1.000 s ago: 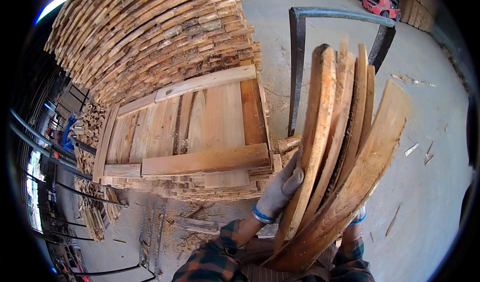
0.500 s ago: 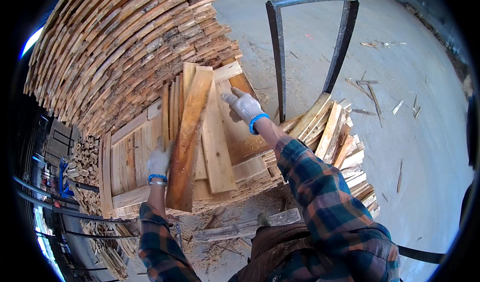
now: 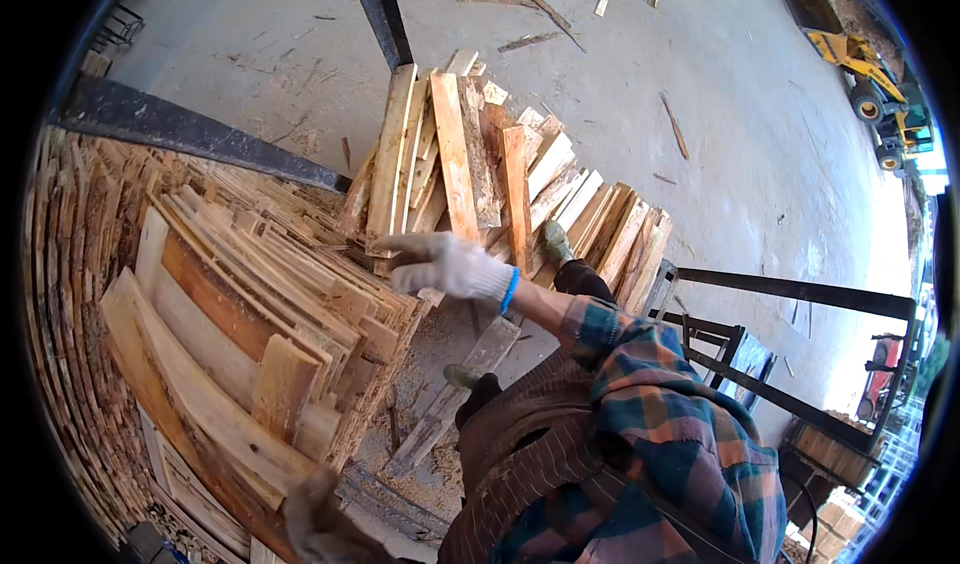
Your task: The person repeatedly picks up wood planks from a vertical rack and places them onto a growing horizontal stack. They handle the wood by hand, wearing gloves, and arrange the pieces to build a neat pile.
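My right hand (image 3: 455,266), in a white knitted glove with a blue band at the wrist, hovers in front of a heap of loose planks (image 3: 458,164). Its fingers stretch leftward, and no board shows in it. My left hand (image 3: 325,524) is a gloved blur at the lower edge, beside the near ends of boards lying on the plank stack. Whether it touches or grips one I cannot make out. Among those boards are a pale wide plank (image 3: 215,374) and a brown-edged board (image 3: 190,434). A short board (image 3: 285,384) lies to their right.
A dark metal frame post (image 3: 210,134) crosses at the left, and another upright (image 3: 380,14) stands behind the heap. At right are black rails (image 3: 800,289) and a yellow loader (image 3: 865,74). A weathered beam (image 3: 455,399) lies by my feet. Wood scraps (image 3: 530,4) litter the concrete floor.
The view has swung right toward the loose heap. My right hand has gone from above the stacked boards to the heap. My left hand is now lower in view and blurred.
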Available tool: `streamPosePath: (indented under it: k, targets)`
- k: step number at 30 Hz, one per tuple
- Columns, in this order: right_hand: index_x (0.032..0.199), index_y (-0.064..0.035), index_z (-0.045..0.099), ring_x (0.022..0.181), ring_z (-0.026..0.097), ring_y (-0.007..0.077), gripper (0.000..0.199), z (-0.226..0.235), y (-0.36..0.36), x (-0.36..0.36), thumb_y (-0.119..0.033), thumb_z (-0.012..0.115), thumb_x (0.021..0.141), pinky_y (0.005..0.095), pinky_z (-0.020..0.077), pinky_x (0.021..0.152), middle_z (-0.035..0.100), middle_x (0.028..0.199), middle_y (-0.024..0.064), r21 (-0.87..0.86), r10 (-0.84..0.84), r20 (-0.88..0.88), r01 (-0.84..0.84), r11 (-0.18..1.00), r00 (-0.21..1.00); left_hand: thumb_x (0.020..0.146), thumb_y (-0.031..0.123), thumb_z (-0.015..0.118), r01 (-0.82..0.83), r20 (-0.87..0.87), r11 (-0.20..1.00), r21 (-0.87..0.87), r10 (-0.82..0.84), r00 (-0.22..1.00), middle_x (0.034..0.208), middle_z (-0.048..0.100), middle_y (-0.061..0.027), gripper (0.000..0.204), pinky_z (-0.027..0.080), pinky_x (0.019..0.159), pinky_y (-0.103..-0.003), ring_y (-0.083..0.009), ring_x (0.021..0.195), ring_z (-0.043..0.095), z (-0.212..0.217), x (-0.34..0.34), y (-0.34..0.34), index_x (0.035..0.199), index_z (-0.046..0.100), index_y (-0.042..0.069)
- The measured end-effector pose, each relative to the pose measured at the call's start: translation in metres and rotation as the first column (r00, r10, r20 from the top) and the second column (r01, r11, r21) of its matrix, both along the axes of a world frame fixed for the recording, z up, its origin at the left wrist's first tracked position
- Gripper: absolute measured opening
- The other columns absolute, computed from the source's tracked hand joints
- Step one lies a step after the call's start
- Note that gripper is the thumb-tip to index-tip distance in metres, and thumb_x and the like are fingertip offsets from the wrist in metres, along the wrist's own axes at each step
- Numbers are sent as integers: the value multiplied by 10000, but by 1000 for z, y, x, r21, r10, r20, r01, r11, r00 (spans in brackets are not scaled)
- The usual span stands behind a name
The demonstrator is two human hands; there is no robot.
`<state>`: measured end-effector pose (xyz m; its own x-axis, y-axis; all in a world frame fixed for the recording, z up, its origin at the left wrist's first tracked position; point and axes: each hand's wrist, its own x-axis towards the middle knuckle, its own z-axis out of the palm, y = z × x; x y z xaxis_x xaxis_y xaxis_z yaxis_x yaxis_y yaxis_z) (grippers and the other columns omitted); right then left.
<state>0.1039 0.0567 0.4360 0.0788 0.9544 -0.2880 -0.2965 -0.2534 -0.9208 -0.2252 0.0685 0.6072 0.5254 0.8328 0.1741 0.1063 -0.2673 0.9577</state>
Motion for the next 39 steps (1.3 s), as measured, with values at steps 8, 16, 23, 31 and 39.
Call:
streamPosePath:
  k: [8, 16, 23, 31, 39]
  targets:
    - [1519, 20, 113, 1163, 573, 407, 1228, -326, -115, 147, -515, 812, 663, 411, 472, 957, 575, 1223, 321, -706, 87, 625, 515, 485, 776, 897, 389, 665, -335, -120, 802, -494, 319, 940, 1553, 239, -253, 890, 220, 1184, -391, -319, 1444, 259, -386, 234, 69, 1493, 196, -77]
    - [1546, -94, 140, 1144, 590, 413, 1174, -433, -93, 156, -457, 839, 674, 437, 502, 942, 583, 1229, 301, -817, 95, 481, 406, 410, 872, 775, 762, 567, 145, -924, 971, 189, 126, 362, 1462, 389, -292, 1068, 393, 1080, -464, -432, 1296, 464, -496, 319, 253, 1471, 332, -13]
    - [1260, -41, 610, 853, 653, 173, 537, -371, -78, 177, -162, 759, 758, 295, 529, 777, 698, 937, 107, -637, -131, 480, 447, 629, 868, 697, 684, 700, 160, -910, 965, 209, 132, 394, 1327, 478, -337, 1087, 468, 939, -568, -502, 1136, 546, -503, 344, 247, 1492, 298, 62]
    - [1356, 28, 501, 1008, 661, 274, 590, -356, -30, 193, -247, 700, 874, 358, 537, 821, 672, 1170, 193, -437, -624, 263, 668, 603, 736, 618, 442, 855, 310, -942, 927, 210, 107, 316, 1333, 402, -379, 1200, 457, 947, -572, -527, 1199, 469, -490, 341, 231, 1534, 164, 90]
    - [1275, 64, 552, 815, 650, 169, 607, -401, -14, 141, -319, 750, 848, 308, 543, 750, 680, 958, 100, -500, -846, -234, 687, 527, 479, 644, 290, 803, 205, -907, 961, 188, 90, 412, 1191, 567, -337, 950, 536, 884, -489, -464, 1046, 623, -477, 347, 213, 1461, 358, 98]
